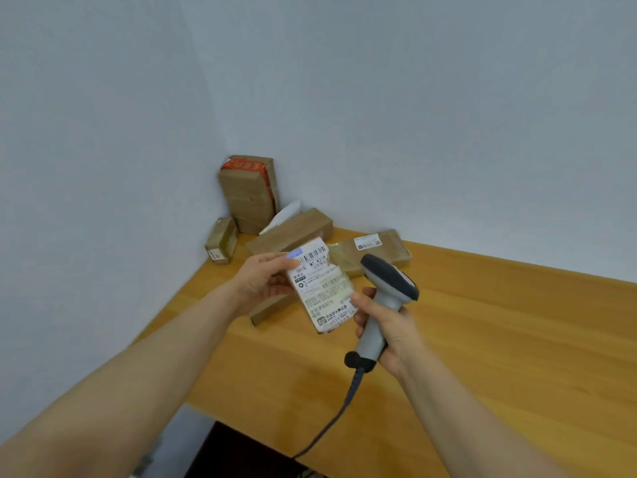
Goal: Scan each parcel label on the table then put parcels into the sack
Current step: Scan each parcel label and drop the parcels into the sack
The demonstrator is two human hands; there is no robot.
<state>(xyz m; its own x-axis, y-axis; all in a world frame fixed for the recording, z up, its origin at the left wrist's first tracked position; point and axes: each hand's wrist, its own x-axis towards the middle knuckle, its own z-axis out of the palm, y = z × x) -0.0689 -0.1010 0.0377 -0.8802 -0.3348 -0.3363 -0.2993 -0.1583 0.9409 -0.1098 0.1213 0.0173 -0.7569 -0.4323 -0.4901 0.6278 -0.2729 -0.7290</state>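
My left hand (263, 281) holds up a small parcel (322, 288) above the table, its white barcode label facing me. My right hand (387, 331) grips the handle of a grey barcode scanner (387, 288), whose dark head sits just right of the label. The scanner's cord hangs down past the table's front edge. Behind them several brown cardboard parcels lie in the table's corner: a tall upright box with red tape (250, 193), a small box (222, 240), a long box (293, 232), a flat labelled parcel (375, 248). No sack is in view.
The wooden table (499, 339) meets two pale walls at its far left corner. Another small brown box (270, 308) lies on the table under my left hand. A white packet (286, 213) leans behind the long box. Dark floor shows below the front edge.
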